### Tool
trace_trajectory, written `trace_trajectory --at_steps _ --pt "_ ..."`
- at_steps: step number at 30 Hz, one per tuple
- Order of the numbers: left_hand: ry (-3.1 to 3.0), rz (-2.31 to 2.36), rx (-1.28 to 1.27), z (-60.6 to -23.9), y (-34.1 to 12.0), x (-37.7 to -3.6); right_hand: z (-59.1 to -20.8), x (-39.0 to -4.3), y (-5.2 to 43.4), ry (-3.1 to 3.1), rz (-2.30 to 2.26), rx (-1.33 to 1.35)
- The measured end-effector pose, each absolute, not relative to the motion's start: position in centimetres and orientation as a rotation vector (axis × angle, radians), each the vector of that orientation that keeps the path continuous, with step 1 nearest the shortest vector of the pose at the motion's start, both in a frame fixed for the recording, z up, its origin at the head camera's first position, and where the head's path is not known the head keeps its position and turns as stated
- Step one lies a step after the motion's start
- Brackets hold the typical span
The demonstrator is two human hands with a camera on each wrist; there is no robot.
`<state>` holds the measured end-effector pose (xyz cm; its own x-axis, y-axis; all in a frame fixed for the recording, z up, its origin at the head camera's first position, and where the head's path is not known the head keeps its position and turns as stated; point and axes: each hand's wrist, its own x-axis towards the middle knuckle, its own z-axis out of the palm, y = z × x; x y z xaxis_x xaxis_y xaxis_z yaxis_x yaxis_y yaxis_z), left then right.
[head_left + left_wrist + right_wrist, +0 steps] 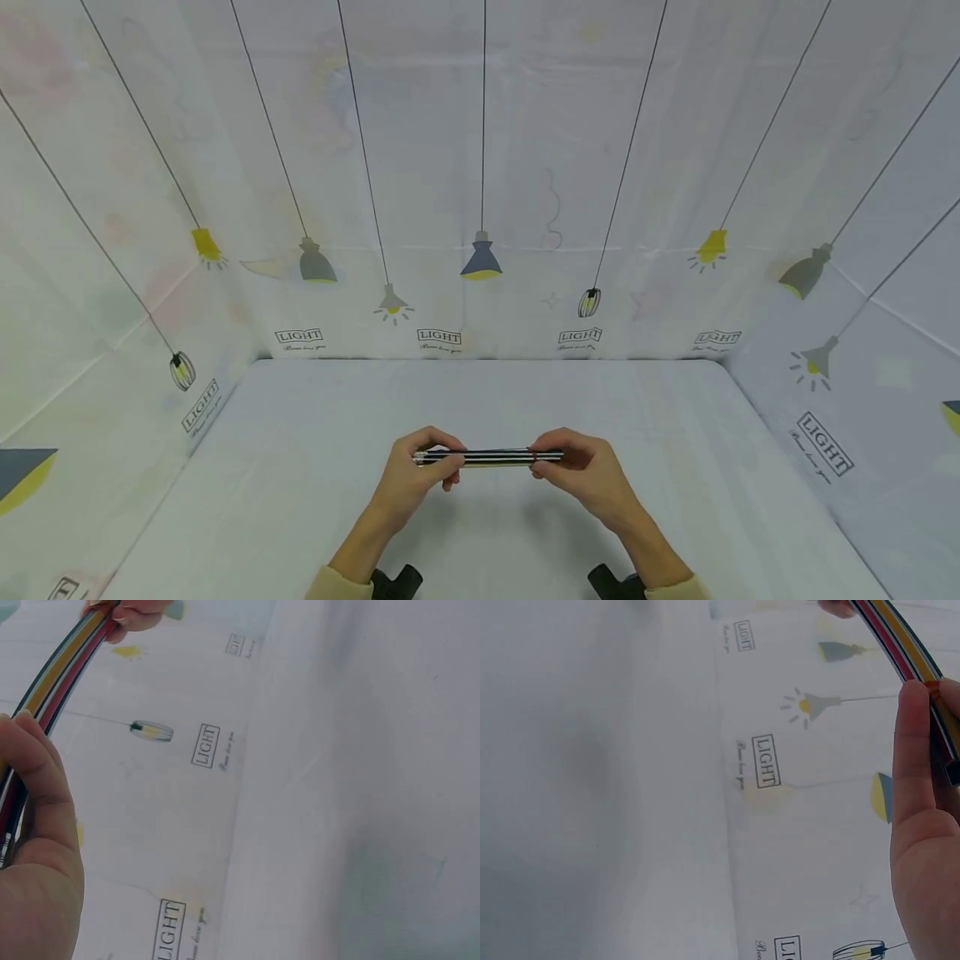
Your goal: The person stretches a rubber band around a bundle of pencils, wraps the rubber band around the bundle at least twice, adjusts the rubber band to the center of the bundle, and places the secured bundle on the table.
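Both hands hold a bundle of striped pencils (495,457) level above the white table. My left hand (412,475) grips the left end, thumb on the near side and fingers behind. At the other end my right hand (588,473) pinches the bundle between thumb and fingers. Yellow and dark red sides of the pencils (66,667) show in the left wrist view. A thin red band (933,687) crosses the bundle at the right fingertips in the right wrist view. Silvery tips stick out by the left hand; the fingers hide part of both ends.
The white-covered table (337,400) spreads under the hands. Pale cloth walls (525,167) printed with hanging lamps and LIGHT labels stand at the back and both sides. Dark wrist mounts (397,582) sit beside the sleeves (339,585).
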<state>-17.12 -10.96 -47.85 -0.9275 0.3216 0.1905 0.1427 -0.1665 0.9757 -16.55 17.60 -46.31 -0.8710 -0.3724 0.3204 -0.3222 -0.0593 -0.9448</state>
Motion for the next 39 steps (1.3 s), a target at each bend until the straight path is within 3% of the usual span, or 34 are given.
trace_trajectory --at_steps 31,39 --pt "1.984 2.164 0.584 -47.7 -10.5 -16.7 -46.7 -16.3 16.4 2.259 -1.994 -0.704" --pt "2.029 2.15 0.578 -47.4 -11.2 -16.9 -46.3 -16.5 17.3 2.233 -1.976 -0.786"
